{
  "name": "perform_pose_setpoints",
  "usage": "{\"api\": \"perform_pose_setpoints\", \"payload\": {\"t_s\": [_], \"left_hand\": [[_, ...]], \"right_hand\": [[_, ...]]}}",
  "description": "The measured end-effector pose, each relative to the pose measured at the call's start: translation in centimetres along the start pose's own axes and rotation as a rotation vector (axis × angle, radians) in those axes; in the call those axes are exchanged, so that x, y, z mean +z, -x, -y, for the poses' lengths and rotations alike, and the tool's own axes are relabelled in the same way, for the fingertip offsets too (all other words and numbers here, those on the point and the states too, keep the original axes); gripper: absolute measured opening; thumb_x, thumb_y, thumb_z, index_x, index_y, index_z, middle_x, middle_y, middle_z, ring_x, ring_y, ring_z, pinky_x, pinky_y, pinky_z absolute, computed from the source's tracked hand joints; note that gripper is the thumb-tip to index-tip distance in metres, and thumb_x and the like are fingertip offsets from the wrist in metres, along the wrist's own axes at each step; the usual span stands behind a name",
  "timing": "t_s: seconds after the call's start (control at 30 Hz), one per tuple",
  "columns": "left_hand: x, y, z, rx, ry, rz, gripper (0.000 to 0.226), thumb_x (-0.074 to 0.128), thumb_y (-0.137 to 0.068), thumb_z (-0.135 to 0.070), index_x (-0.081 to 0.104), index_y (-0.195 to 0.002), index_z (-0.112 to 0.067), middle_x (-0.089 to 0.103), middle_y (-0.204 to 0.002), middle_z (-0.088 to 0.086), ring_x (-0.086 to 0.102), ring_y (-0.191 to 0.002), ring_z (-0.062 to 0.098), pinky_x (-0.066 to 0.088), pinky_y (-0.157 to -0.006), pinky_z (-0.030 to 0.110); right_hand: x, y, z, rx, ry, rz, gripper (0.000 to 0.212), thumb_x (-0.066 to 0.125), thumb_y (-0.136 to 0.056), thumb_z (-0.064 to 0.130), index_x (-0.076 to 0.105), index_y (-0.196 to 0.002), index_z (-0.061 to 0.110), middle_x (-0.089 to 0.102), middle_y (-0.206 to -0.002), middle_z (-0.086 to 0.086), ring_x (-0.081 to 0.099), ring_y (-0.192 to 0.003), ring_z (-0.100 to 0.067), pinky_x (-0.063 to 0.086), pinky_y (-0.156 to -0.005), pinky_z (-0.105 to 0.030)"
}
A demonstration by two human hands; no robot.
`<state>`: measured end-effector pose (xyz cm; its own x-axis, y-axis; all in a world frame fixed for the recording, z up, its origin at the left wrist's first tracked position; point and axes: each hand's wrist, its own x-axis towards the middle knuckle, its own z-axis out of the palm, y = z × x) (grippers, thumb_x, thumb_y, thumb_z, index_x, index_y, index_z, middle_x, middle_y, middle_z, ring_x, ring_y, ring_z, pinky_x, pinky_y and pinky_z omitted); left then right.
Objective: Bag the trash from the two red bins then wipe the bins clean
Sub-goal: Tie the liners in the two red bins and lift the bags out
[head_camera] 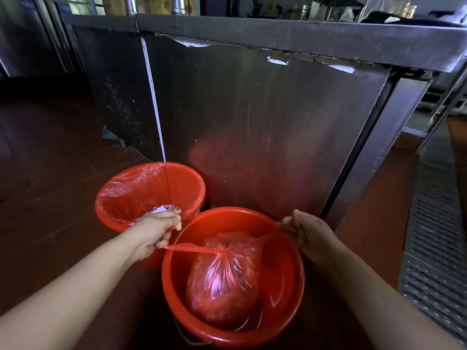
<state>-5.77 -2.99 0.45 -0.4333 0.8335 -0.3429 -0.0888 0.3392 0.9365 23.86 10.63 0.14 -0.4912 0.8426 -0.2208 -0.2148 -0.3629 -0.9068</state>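
Left hand and right hand are each gripping a twisted bag end, pulling the knot tight on the red trash bag sitting in the near bin. Far bin is still holding its liner; wiping not begun.

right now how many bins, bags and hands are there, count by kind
bins: 2 (far bin, near bin)
bags: 2 (tied bag in the near bin, liner in the far bin)
hands: 2 (left hand, right hand, each pulling an end of the tied bag)
total: 6
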Motion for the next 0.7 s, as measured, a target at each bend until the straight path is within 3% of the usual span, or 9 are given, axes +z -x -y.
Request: {"api": "perform_pose_setpoints", "payload": {"t_s": [0.1, 0.2, 0.3, 0.4, 0.53, 0.63, 0.7], "left_hand": [[2.0, 1.7, -1.9, -0.1, -0.007, 0.22, 0.02, 0.048, -0.094, -0.006, 0.066, -0.086, -0.002, 0.032, -0.042, -0.008, 0.02, -0.032, 0.003, 0.016, -0.031, 0.012], [5.6, 2.9, -2.8, -0.15, 0.032, 0.365, 0.023, 0.046, -0.095, -0.005, 0.067, -0.106, -0.009, 0.035, -0.044, -0.008, 0.019, -0.032, 0.002, 0.014, -0.031, 0.012], [8.2, 3.4, -3.6, -0.166, 0.114, 0.45, 0.022, 0.047, -0.095, -0.009, 0.068, -0.099, -0.013, 0.04, -0.047, -0.007, 0.018, -0.03, 0.0, 0.012, -0.03, 0.011], [8.3, 3.3, -4.4, -0.181, 0.198, 0.433, 0.021, 0.046, -0.096, -0.013, 0.062, -0.084, -0.008, 0.031, -0.05, -0.005, 0.017, -0.028, 0.0, 0.012, -0.028, 0.011], [7.6, 3.1, -4.7, -0.242, 0.333, 0.457, 0.022, 0.043, -0.096, -0.014, 0.054, -0.078, -0.009, 0.027, -0.047, -0.005, 0.018, -0.027, -0.001, 0.012, -0.026, 0.012], [7.4, 2.8, -4.6, -0.263, 0.4, 0.44, 0.022, 0.041, -0.097, -0.012, 0.053, -0.079, -0.008, 0.026, -0.043, -0.006, 0.019, -0.026, 0.0, 0.011, -0.026, 0.012], [6.7, 2.5, -4.7, -0.267, 0.44, 0.407, 0.02, 0.043, -0.095, -0.012, 0.053, -0.078, -0.007, 0.026, -0.042, -0.006, 0.019, -0.025, 0.0, 0.011, -0.025, 0.012]], "right_hand": [[2.5, -0.3, 1.6, -0.151, 0.384, 0.155, 0.03, 0.042, -0.096, 0.012, 0.055, -0.071, 0.004, 0.066, -0.081, -0.004, 0.06, -0.078, -0.014, 0.051, -0.076, -0.028], [6.0, -0.5, 1.9, -0.305, 0.637, 0.269, 0.023, 0.047, -0.086, 0.022, 0.062, -0.074, 0.01, 0.059, -0.065, 0.011, 0.049, -0.061, -0.001, 0.041, -0.066, -0.016], [8.3, -0.8, 2.0, -0.338, 0.572, 0.302, 0.023, 0.047, -0.092, 0.019, 0.065, -0.082, 0.009, 0.058, -0.067, 0.01, 0.049, -0.063, -0.008, 0.041, -0.066, -0.019], [8.4, -1.3, 1.6, -0.281, 0.385, 0.286, 0.036, 0.042, -0.099, 0.018, 0.069, -0.074, 0.019, 0.056, -0.086, -0.007, 0.054, -0.078, -0.019, 0.045, -0.082, -0.034], [8.1, -1.0, -1.5, -0.159, 0.149, 0.305, 0.03, 0.03, -0.101, 0.015, 0.056, -0.089, 0.004, 0.064, -0.089, -0.01, 0.062, -0.081, -0.019, 0.048, -0.084, -0.034], [8.4, -0.2, -4.3, 0.067, 0.152, 0.451, 0.01, 0.045, -0.092, 0.007, 0.055, -0.095, 0.006, 0.062, -0.086, -0.009, 0.062, -0.077, -0.016, 0.049, -0.079, -0.03], [8.2, -0.1, -5.0, 0.076, 0.362, 0.534, 0.013, 0.055, -0.081, 0.004, 0.055, -0.093, 0.01, 0.063, -0.08, -0.005, 0.059, -0.073, -0.013, 0.046, -0.076, -0.028]]}}
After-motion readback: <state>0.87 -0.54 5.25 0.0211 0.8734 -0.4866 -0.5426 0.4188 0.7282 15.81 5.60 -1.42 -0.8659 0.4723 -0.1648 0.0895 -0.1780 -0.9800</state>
